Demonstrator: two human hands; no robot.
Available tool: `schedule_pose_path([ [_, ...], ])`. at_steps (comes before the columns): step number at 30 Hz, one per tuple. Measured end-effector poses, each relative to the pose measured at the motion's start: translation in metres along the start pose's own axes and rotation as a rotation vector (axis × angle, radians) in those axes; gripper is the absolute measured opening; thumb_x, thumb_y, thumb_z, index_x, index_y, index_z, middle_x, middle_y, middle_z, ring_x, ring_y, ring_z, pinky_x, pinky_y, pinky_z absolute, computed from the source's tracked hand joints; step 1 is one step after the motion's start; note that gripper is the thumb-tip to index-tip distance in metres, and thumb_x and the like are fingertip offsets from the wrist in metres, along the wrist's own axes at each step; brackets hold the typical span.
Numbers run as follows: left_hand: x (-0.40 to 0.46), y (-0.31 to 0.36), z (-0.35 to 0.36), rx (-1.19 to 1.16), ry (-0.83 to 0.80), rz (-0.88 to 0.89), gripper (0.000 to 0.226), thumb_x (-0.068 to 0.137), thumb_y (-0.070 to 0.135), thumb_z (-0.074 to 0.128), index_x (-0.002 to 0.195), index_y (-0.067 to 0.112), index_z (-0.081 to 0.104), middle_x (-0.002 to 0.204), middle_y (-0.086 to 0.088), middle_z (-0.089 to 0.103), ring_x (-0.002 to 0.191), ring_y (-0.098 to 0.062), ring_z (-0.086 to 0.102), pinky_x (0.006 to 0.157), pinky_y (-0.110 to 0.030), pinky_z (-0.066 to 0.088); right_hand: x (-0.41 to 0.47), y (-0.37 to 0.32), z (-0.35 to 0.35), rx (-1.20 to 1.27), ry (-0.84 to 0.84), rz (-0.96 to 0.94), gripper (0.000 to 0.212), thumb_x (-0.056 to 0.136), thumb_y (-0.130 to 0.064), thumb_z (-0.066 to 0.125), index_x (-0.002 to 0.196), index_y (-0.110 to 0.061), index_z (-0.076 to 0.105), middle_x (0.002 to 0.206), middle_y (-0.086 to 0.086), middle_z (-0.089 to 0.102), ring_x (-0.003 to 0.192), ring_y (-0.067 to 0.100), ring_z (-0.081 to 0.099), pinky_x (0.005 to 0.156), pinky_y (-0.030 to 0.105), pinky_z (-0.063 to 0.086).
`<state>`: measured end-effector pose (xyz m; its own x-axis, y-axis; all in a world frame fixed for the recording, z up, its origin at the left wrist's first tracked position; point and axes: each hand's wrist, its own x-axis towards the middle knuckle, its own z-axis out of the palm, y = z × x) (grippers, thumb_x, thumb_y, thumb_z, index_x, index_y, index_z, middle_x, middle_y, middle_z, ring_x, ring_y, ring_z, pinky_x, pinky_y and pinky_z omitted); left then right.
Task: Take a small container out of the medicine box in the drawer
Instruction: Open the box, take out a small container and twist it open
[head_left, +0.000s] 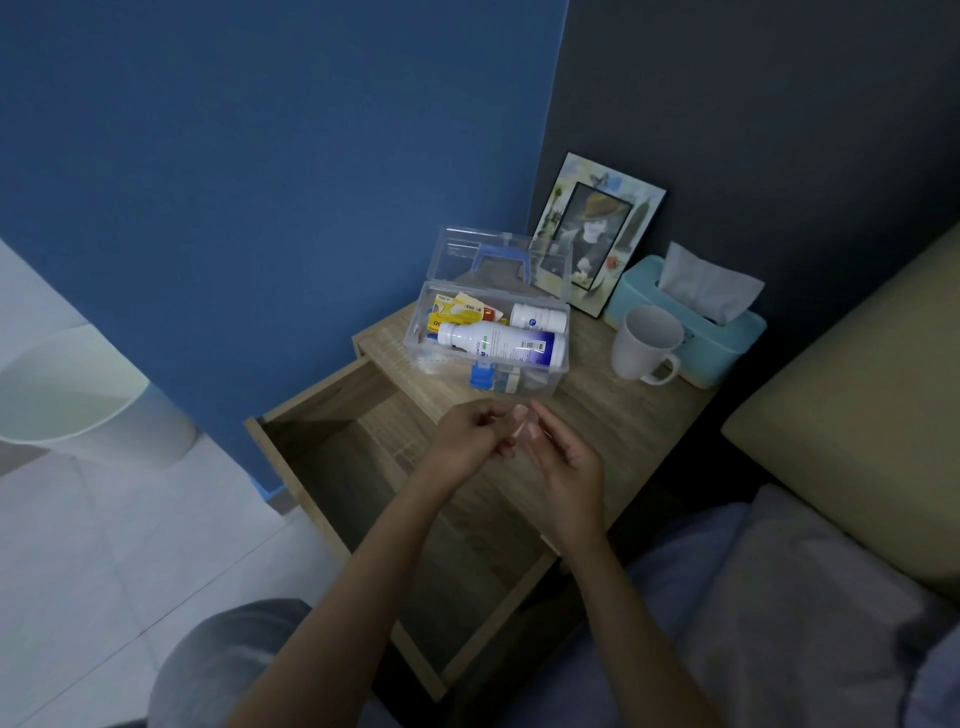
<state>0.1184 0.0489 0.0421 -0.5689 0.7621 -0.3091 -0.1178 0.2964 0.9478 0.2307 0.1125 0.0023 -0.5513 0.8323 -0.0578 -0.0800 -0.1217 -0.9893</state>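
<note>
A clear plastic medicine box (558, 382) with a blue handle stands open on the wooden nightstand, its lid tipped back. Inside lie a large white bottle (498, 345), a smaller white bottle (537, 317), yellow and red packets and a blue-capped item. The drawer (358, 467) below is pulled out and looks bare inside. Just in front of the box, above the drawer, my left hand (467, 441) and my right hand (563, 457) meet. Between their fingertips is a small clear container (522, 423); both hands pinch it.
A white mug (644, 345), a teal tissue box (691, 325) and a picture frame (597, 234) stand at the back of the nightstand (623, 410). A bed with a tan cushion lies right. A white bin (78, 395) stands on the tiled floor, left.
</note>
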Motion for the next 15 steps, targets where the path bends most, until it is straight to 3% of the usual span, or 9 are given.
schedule_pose_path([
  [4, 0.002, 0.002, -0.001, 0.063, 0.017, -0.008, 0.028, 0.091, 0.033, 0.061, 0.092, 0.007, 0.071, 0.07, -0.001, 0.067, 0.056, -0.005, 0.06, 0.052, -0.011, 0.046, 0.001, -0.005, -0.006, 0.037, -0.046, 0.019, 0.037, 0.086, -0.017, 0.068, 0.122, -0.012, 0.067, 0.114, 0.003, 0.074, 0.109, 0.019, 0.068, 0.092, 0.032, 0.055],
  [8, 0.002, 0.004, 0.0, 0.066, 0.007, -0.023, 0.021, 0.088, 0.034, 0.064, 0.085, 0.015, 0.071, 0.068, 0.003, 0.068, 0.055, -0.003, 0.062, 0.054, -0.014, 0.046, 0.005, -0.01, -0.014, 0.076, -0.094, 0.063, 0.041, 0.085, 0.001, 0.067, 0.123, -0.015, 0.063, 0.1, -0.008, 0.078, 0.097, 0.005, 0.071, 0.076, 0.015, 0.055],
  [15, -0.002, 0.005, -0.003, -0.001, -0.008, -0.064, 0.02, 0.087, 0.031, 0.065, 0.085, 0.012, 0.07, 0.065, 0.003, 0.068, 0.052, -0.003, 0.061, 0.054, -0.014, 0.049, 0.009, -0.015, -0.02, 0.028, -0.152, 0.05, 0.028, 0.081, 0.003, 0.071, 0.104, -0.013, 0.07, 0.1, -0.003, 0.078, 0.095, 0.008, 0.073, 0.075, 0.015, 0.054],
])
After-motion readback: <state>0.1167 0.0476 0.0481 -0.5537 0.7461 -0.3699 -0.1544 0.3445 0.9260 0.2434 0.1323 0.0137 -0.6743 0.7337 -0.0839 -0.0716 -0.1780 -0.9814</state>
